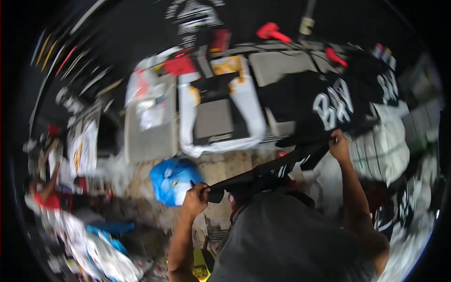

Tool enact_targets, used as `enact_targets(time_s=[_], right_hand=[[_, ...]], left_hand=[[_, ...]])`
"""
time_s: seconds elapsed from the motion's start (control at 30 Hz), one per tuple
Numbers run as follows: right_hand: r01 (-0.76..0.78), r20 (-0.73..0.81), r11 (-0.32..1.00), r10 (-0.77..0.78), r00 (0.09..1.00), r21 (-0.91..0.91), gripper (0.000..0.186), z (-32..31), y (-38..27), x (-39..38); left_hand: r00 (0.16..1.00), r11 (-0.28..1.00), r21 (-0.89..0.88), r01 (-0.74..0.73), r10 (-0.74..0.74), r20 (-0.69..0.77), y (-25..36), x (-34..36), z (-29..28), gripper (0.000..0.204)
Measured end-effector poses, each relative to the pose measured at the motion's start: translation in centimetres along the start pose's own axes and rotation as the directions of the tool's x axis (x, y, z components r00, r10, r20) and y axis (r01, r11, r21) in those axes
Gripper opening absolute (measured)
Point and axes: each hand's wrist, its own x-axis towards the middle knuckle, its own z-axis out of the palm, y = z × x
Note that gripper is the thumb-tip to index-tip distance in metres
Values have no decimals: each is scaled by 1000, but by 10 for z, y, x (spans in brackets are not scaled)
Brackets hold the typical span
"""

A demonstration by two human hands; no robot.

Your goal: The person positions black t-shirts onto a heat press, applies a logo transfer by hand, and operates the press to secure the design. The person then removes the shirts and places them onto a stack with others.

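A black cloth garment (268, 175) with some white print is stretched in front of my body, slanting up to the right. My left hand (195, 201) is closed on its lower left end. At its upper right end, my right hand (339, 147) pinches the cloth, close to a black shirt (324, 101) with white lettering that lies over the bench boards. Motion blur hides the garment's exact kind. Beyond my left hand, a white-covered board (256, 120) carries a black piece with a grey square panel (213, 118).
A grey board (152, 141) with clear packets stands left of the white one, another grey board (282, 63) behind. Red blower-like tools (275, 33) lie at the back. A blue plastic bag (164, 183) sits on the floor, a white sack (383, 145) at right. A person (51, 197) works at far left.
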Motion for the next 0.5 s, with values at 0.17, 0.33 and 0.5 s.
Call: enact_targets(time_s=[0.17, 0.33, 0.5], right_hand=[[-279, -357, 948, 316, 879, 151, 15, -82, 106, 21], [-370, -539, 909, 413, 734, 193, 31, -141, 179, 6], [-280, -752, 954, 259, 606, 104, 25, -237, 216, 52]], left_hand=[[939, 959, -132, -249, 273, 212, 105, 104, 76, 10], [782, 972, -34, -234, 209, 587, 205, 180, 119, 13], [700, 970, -243, -32, 195, 687, 296, 248, 109, 9]])
